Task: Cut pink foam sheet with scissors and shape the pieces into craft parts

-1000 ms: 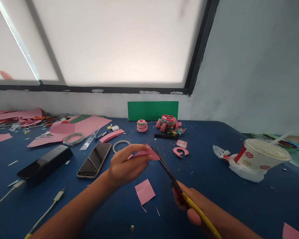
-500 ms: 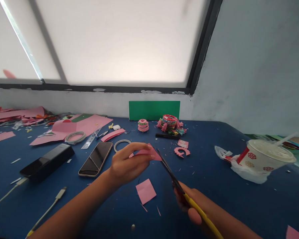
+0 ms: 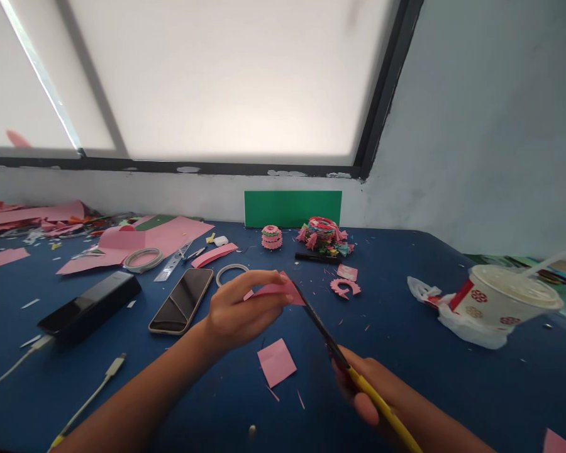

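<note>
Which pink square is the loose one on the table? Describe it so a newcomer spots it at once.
Start from the blue table and find the left hand pinching a folded pink piece against the scissors. Just below it, lying flat between both hands, is the loose pink square. Unlike the notched pink cutout farther back, it is plain and uncut.

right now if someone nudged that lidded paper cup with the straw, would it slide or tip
The paper cup already leans, propped on a crumpled plastic bag, so it would probably tip rather than slide. Its round body could then roll on the table. The lid seems seated, which may limit spills. Its fill level cannot be seen.
</note>
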Motion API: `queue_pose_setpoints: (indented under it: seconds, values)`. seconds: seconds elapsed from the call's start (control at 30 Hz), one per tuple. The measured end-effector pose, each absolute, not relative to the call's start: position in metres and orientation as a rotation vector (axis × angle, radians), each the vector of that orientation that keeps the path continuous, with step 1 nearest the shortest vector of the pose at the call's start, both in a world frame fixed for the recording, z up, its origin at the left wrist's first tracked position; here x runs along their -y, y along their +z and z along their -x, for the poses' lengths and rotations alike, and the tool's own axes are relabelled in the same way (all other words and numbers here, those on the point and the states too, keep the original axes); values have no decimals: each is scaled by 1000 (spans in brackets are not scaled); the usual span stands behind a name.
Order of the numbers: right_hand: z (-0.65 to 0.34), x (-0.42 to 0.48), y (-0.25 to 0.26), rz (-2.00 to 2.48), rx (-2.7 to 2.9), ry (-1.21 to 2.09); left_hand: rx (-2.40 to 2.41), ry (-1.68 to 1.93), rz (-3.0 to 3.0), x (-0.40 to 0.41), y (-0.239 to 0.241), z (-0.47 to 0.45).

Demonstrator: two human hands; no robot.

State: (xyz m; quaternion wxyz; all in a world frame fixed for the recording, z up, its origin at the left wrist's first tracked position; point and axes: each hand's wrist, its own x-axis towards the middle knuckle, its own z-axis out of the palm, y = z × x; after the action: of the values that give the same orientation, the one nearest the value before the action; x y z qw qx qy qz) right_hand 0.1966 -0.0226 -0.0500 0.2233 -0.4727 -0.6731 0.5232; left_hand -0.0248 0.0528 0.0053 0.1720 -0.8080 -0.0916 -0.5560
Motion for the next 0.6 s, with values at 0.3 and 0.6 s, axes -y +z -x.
queue_pose_setpoints:
  seconds: [0.3,0.6]
  values:
    - [-193,26,-37,1315,1786,1567,239,-1583,2314,-53,6,27]
    - [-195,21,-45,1303,1890,1431,255,-1576,2264,-55,8,26]
